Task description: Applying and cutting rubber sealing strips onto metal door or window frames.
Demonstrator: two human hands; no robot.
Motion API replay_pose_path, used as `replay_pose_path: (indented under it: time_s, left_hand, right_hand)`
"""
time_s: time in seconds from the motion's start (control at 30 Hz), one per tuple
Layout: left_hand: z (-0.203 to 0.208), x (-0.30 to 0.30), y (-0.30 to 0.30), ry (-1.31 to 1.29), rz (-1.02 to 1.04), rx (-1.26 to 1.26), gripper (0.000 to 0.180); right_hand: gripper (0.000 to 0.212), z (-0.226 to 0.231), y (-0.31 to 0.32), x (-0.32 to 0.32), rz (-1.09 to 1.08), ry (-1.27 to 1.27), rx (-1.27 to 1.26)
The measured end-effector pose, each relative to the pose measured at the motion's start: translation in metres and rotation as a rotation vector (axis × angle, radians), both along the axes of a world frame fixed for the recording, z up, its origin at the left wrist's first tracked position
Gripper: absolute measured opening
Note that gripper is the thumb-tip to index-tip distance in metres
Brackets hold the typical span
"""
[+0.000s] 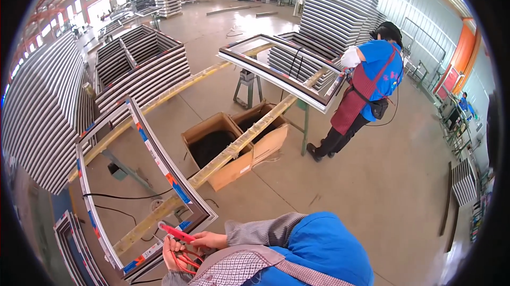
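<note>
My right hand is closed on the end of a red hand tool with a small pale tip; its exact kind is not clear. Just left of it, my left hand is curled around thin red loops, like cord or slim handles. Both hands are over the near corner of a window frame, which has blue, red and white tape along its bars. A black strip or cord crosses the frame's opening. Under that frame run yellowish wooden beams.
A co-worker in a blue shirt and dark red apron works at a second frame on the beams. Two cardboard boxes stand below. Stacked frames rise at left, behind and at the far right.
</note>
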State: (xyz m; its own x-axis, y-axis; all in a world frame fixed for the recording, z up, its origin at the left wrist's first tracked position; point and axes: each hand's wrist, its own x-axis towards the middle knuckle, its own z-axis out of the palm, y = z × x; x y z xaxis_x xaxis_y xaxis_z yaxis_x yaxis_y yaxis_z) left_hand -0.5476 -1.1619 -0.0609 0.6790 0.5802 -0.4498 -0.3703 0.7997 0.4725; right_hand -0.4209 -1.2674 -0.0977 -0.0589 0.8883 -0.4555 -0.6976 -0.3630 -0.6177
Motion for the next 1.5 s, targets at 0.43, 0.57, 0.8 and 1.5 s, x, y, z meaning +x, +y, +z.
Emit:
replay_pose_path:
  time_s: [0.43,0.57,0.8,1.5]
  left_hand:
    - [0.002,0.001,0.007,-0.039,0.014,-0.013,0.015]
    - [0.008,0.001,0.005,0.004,0.03,0.0,0.014]
    - [0.002,-0.001,0.007,0.017,0.062,-0.026,0.014]
    - [0.003,-0.006,0.0,0.059,0.107,-0.026,0.014]
  right_hand:
    - [0.019,0.014,0.006,0.008,0.069,-0.079,0.005]
    - [0.018,0.022,0.006,0.01,0.069,-0.056,0.026]
    - [0.022,0.024,0.006,0.009,0.031,-0.07,0.059]
    - [0.032,0.006,0.005,0.005,0.07,-0.06,0.082]
